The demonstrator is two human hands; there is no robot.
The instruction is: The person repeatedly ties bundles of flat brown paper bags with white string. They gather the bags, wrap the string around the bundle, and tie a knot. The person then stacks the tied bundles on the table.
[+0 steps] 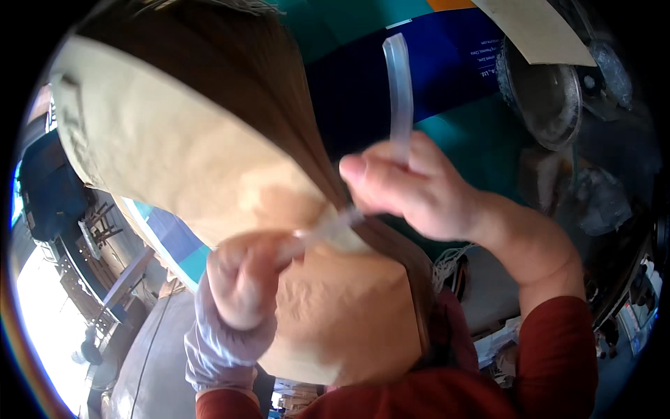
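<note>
A thick stack of brown paper sheets or bags [174, 146] lies across the middle, its layered edges facing up and right. My right hand [426, 192] is closed in a fist around a translucent plastic strip [400, 84], whose free end sticks up above the thumb. More of the strip runs between my two hands over the stack, smeared by motion. My left hand [241, 279], in a pale sleeve cover, pinches that lower length just above the paper. Whether the strip passes right round the stack is hidden.
Under the stack spreads a teal and dark blue printed sheet [363, 91]. At the right are a round grey container [541, 98], a cardboard strip [544, 31], clear plastic wrap [604, 202] and a tangle of white string [450, 265]. A grey covered surface [157, 349] lies lower left.
</note>
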